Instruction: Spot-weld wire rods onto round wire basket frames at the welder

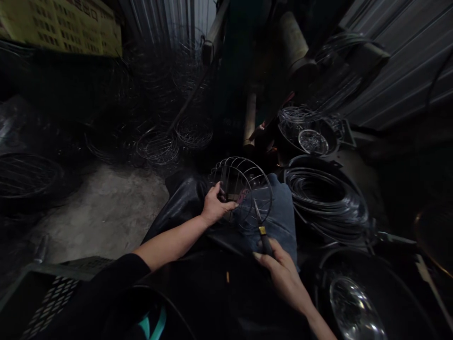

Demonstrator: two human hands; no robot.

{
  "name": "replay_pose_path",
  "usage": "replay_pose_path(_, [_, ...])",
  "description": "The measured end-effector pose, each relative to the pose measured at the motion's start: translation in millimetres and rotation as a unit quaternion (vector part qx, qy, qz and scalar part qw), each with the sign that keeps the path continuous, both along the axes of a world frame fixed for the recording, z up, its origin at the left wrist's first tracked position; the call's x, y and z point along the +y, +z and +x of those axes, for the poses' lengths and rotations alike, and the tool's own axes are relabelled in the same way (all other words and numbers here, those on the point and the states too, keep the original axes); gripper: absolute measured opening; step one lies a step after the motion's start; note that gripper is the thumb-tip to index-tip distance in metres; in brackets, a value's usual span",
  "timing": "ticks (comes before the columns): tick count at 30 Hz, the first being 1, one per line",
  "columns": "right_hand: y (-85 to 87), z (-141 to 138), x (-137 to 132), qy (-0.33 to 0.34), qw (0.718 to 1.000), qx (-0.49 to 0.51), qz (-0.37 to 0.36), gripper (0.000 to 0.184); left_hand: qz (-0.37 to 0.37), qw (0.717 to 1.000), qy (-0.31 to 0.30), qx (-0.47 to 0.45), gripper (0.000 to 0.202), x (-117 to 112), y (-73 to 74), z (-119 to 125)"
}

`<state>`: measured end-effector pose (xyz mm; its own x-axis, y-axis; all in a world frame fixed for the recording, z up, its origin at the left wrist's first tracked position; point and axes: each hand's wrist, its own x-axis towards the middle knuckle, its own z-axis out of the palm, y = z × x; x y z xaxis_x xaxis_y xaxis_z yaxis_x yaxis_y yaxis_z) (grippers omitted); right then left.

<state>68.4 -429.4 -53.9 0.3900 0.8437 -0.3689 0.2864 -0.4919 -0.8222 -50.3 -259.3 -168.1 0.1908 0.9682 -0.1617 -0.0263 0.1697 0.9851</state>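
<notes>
My left hand (pixel 216 206) is closed on the near rim of a round wire basket frame (pixel 244 189) that rests tilted on my lap, over my blue-jeaned knee (pixel 279 217). My right hand (pixel 279 271) grips the dark handles of a pair of pliers (pixel 261 231). The pliers' thin tip points up and touches the wires on the basket's right side. A dark apron (pixel 184 203) covers my lap beneath the basket.
Coils of wire rings (pixel 325 196) lie in a tub to the right, with a bowl of shiny parts (pixel 311 139) behind. Finished wire baskets (pixel 157 146) are piled on the concrete floor at back left. A perforated crate (pixel 53 293) sits near left, a shiny round piece (pixel 354 311) near right.
</notes>
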Motion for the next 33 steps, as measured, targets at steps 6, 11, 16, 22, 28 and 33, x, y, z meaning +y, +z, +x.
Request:
replay_pose_path(6, [-6.9,1.6,-2.2,-0.042,0.98,0.186,-0.052,0.03,0.019,0.999,-0.012,0.029,0.081,-0.6,-0.4,-2.6])
replay_pose_path(11, [-12.5,13.5,-2.6,-0.07,0.906,0.416,-0.04,0.035,0.038,0.998,-0.022,0.044,0.068,-0.6,0.2,-5.3])
replay_pose_path(16, [-24.1,21.1,-7.4,-0.035,0.807,0.588,-0.049,0.036,0.049,0.997,-0.035,0.055,0.066,-0.7,2.1,-8.5])
replay_pose_path(22, [-21.9,15.8,-7.5,0.013,0.967,0.251,-0.035,0.024,0.057,0.994,-0.039,0.08,0.077,-1.1,4.4,-9.3])
replay_pose_path(28, [-25.4,16.5,-17.9,0.041,0.964,-0.258,0.049,0.01,0.07,0.991,-0.052,0.105,0.066,-4.3,10.2,-5.6])
replay_pose_path(33, [-29.2,18.4,-24.6,0.013,0.999,0.034,0.024,0.018,0.084,0.988,-0.065,0.113,0.07,-4.6,9.8,-3.8])
